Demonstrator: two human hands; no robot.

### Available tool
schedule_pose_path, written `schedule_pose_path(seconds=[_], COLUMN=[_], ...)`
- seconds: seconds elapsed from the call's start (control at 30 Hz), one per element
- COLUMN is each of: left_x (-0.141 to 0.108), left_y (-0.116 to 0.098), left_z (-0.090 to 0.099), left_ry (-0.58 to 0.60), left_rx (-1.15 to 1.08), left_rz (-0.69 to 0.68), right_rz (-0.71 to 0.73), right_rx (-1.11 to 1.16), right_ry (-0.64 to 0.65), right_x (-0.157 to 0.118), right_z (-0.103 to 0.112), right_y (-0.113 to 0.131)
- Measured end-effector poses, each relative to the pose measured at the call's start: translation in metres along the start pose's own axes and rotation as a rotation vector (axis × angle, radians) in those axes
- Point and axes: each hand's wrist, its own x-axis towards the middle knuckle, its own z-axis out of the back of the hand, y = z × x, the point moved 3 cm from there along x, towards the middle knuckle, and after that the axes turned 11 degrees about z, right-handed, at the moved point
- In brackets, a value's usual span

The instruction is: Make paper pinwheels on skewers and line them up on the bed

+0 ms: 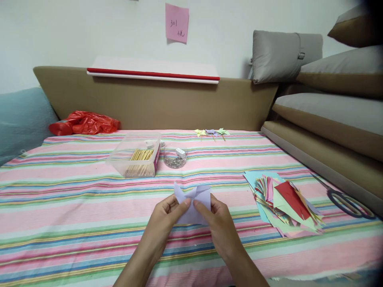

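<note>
A piece of pale purple paper (196,213) is held between my two hands above the striped cloth, its upper flaps bent inward. My left hand (167,215) pinches its left side, thumb on the front and fingers behind. On the right side, my right hand (218,217) grips it the same way. Both thumb tips press close together near the paper's middle. The fingers behind the sheet are partly hidden.
Beyond my hands stand a clear plastic box (116,159) of wooden sticks and a round container (175,162) of small metal pieces. Three paper pinwheels (211,132) lie at the back. Rightward are coloured paper pieces (287,203), scissors (344,202) and stacked cushions (329,139).
</note>
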Motion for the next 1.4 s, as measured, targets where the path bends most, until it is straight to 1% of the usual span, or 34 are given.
schedule_pose_path(seconds=[0.13,0.23,0.37,0.43,0.47,0.53,0.57,0.63,0.67,0.7,0.73,0.8,0.87,0.97,1.03,1.1,1.17,1.23,1.33,1.4], left_x=[0.001,0.001,0.001,0.001,0.002,0.002,0.003,0.003,0.003,0.002,0.002,0.001,0.001,0.002,0.003,0.003,0.004,0.004,0.003,0.003], left_y=[0.002,0.003,0.002,0.001,0.0,-0.001,-0.001,-0.002,-0.002,-0.002,-0.003,-0.003,-0.004,-0.003,-0.002,-0.001,-0.001,-0.001,0.0,0.001], left_z=[0.003,0.006,0.011,0.013,0.014,0.017,0.017,0.018,0.017,0.017,0.016,0.015,0.014,0.016,0.018,0.018,0.017,0.016,0.016,0.016], left_ry=[-0.073,-0.097,-0.08,-0.053,-0.042,-0.034,-0.033,-0.03,-0.026,-0.021,-0.013,0.002,0.009,-0.012,-0.032,-0.034,-0.023,-0.012,-0.01,-0.01], left_rx=[0.051,0.081,0.041,-0.017,-0.044,-0.077,-0.086,-0.092,-0.091,-0.089,-0.086,-0.077,-0.061,-0.029,-0.012,-0.005,-0.008,-0.015,-0.02,-0.023], left_rz=[-0.017,-0.022,0.006,0.029,0.038,0.053,0.059,0.07,0.073,0.074,0.073,0.069,0.064,0.059,0.053,0.044,0.042,0.055,0.079,0.077], right_rz=[0.001,0.004,-0.029,-0.007,0.05,0.264,0.398,0.644,0.732,0.788,0.814,0.808,0.751,0.592,0.462,0.369,0.342,0.345,0.295,0.297], right_rx=[-0.018,-0.03,-0.046,-0.101,-0.16,-0.351,-0.468,-0.68,-0.754,-0.796,-0.808,-0.783,-0.749,-0.701,-0.656,-0.627,-0.625,-0.641,-0.647,-0.644], right_ry=[-0.004,0.003,0.036,0.01,-0.011,-0.018,0.016,0.138,0.199,0.251,0.292,0.351,0.404,0.461,0.46,0.451,0.465,0.5,0.542,0.559], right_x=[0.0,0.0,0.001,0.003,0.004,0.005,0.005,0.002,0.0,-0.002,-0.003,-0.005,-0.005,-0.004,-0.003,-0.003,-0.005,-0.007,-0.008,-0.006], right_z=[-0.001,-0.002,0.002,0.009,0.013,0.021,0.022,0.022,0.021,0.02,0.019,0.018,0.017,0.016,0.015,0.015,0.015,0.017,0.022,0.024], right_y=[-0.002,-0.001,-0.003,-0.003,-0.001,0.008,0.013,0.023,0.026,0.029,0.031,0.033,0.033,0.033,0.033,0.035,0.038,0.039,0.035,0.032])
